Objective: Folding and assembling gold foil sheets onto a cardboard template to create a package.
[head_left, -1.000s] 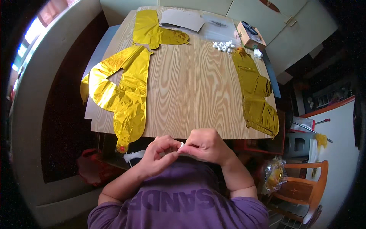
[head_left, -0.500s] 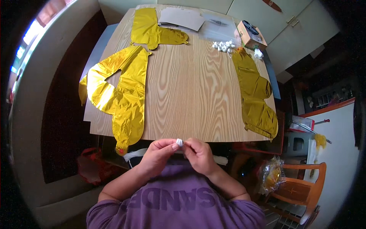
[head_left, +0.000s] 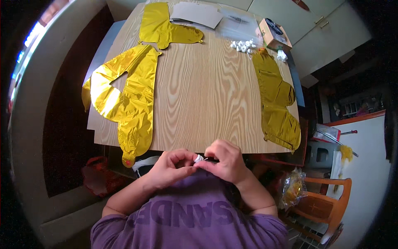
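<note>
Just off the table's near edge, my left hand [head_left: 175, 164] pinches a small white wound bundle [head_left: 199, 158] that looks like ribbon or string. Its thumb and forefinger are closed on it. My right hand [head_left: 224, 162] meets it from the other side, fingers curled and thumb tip against the bundle; a thin white end seems to lie in its pinch. Several similar white bundles [head_left: 243, 45] form a small pile at the table's far right. Flat gold foil balloons [head_left: 137, 95] lie at the left, with another gold foil balloon [head_left: 277, 95] along the right edge.
A stack of grey-white sheets [head_left: 196, 15] and clear plastic bags [head_left: 237, 27] sit at the back. Beside them stands a wooden box [head_left: 275, 36] with dark items. A wooden chair [head_left: 321, 203] stands at lower right, near a clear bag with gold contents [head_left: 293, 189].
My right hand has risen and rolled over, its fingers now curled above the bundle. My left hand has opened its grip slightly. The view has shifted a little.
</note>
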`<state>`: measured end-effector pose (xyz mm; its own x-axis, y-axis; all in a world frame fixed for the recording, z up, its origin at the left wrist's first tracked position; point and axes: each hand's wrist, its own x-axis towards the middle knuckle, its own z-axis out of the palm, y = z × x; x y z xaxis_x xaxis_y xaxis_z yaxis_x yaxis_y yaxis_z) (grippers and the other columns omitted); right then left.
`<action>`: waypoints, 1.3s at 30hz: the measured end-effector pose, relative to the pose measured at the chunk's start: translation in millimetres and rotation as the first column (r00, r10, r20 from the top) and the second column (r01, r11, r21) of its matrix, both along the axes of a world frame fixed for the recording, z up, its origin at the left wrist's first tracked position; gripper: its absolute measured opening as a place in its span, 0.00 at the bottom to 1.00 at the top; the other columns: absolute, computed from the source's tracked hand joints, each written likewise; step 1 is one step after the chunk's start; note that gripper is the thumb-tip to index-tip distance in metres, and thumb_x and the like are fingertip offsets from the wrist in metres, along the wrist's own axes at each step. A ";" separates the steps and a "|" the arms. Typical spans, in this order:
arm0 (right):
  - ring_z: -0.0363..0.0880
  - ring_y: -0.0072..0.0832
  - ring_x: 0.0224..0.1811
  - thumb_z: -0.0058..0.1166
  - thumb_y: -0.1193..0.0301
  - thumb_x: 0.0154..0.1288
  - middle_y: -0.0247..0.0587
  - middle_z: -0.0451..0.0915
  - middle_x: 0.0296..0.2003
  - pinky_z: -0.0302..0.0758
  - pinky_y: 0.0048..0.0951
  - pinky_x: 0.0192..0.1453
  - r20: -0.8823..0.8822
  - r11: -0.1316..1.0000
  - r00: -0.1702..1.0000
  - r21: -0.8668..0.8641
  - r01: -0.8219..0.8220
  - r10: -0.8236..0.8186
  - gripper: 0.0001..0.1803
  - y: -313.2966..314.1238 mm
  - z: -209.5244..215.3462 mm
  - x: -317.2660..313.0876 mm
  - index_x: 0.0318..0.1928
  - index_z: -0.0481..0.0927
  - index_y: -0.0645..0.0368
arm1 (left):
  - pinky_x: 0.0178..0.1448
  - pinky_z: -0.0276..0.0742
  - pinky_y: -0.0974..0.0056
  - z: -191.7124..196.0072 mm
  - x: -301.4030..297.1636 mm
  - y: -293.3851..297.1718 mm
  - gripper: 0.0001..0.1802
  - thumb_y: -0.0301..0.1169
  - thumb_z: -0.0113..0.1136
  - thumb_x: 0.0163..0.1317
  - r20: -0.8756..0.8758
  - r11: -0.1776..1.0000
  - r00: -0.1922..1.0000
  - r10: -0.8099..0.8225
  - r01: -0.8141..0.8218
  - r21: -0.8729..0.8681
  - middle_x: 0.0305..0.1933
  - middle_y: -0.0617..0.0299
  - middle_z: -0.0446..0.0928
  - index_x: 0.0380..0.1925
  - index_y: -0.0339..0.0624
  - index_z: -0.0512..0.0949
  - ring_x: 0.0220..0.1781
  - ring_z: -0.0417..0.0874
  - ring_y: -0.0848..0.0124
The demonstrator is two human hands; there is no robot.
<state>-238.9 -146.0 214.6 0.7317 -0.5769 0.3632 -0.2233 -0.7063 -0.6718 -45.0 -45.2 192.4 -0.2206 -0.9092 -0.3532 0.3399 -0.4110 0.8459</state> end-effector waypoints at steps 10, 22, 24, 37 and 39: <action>0.83 0.25 0.35 0.70 0.75 0.55 0.38 0.84 0.31 0.76 0.25 0.39 0.309 0.579 0.906 0.697 -0.423 0.289 0.10 -22.7 -4.1 -6.7 0.39 0.85 0.62 | 0.53 0.74 0.70 -13.7 6.8 -11.6 0.12 0.20 0.62 0.56 -0.503 0.962 0.858 -0.100 0.213 0.172 0.43 0.60 0.82 0.42 0.34 0.80 0.45 0.82 0.74; 0.80 0.26 0.32 0.64 0.77 0.61 0.37 0.80 0.30 0.75 0.25 0.38 0.111 0.835 0.976 0.505 -0.218 0.188 0.05 -39.5 1.4 -13.7 0.37 0.82 0.62 | 0.48 0.72 0.72 -0.8 -3.5 -39.0 0.14 0.27 0.58 0.64 -0.567 0.938 0.824 0.014 0.185 0.292 0.40 0.67 0.80 0.49 0.36 0.78 0.40 0.78 0.79; 0.79 0.26 0.32 0.63 0.76 0.63 0.37 0.79 0.30 0.75 0.25 0.38 0.072 0.894 0.986 0.418 -0.164 0.147 0.05 -50.2 5.1 -14.8 0.37 0.80 0.62 | 0.46 0.71 0.72 10.8 -4.0 -52.0 0.17 0.27 0.58 0.64 -0.640 0.928 0.766 0.064 0.191 0.321 0.39 0.67 0.79 0.52 0.35 0.76 0.38 0.76 0.79; 0.83 0.34 0.30 0.62 0.66 0.61 0.46 0.84 0.27 0.77 0.36 0.35 -0.119 0.820 0.818 0.046 0.570 -0.562 0.10 -342.7 -68.0 -5.5 0.30 0.83 0.61 | 0.44 0.73 0.71 -0.3 14.5 -58.0 0.15 0.23 0.54 0.65 -0.561 0.938 0.765 0.316 -0.163 0.306 0.39 0.62 0.77 0.51 0.29 0.75 0.40 0.77 0.75; 0.84 0.41 0.32 0.63 0.63 0.59 0.49 0.84 0.28 0.78 0.40 0.37 -0.189 0.786 0.765 -0.079 0.614 -0.616 0.11 -360.3 -72.0 8.3 0.31 0.84 0.59 | 0.45 0.73 0.71 8.5 15.5 -54.4 0.14 0.23 0.54 0.65 -0.489 0.914 0.792 0.367 -0.207 0.350 0.39 0.61 0.79 0.49 0.30 0.77 0.39 0.77 0.75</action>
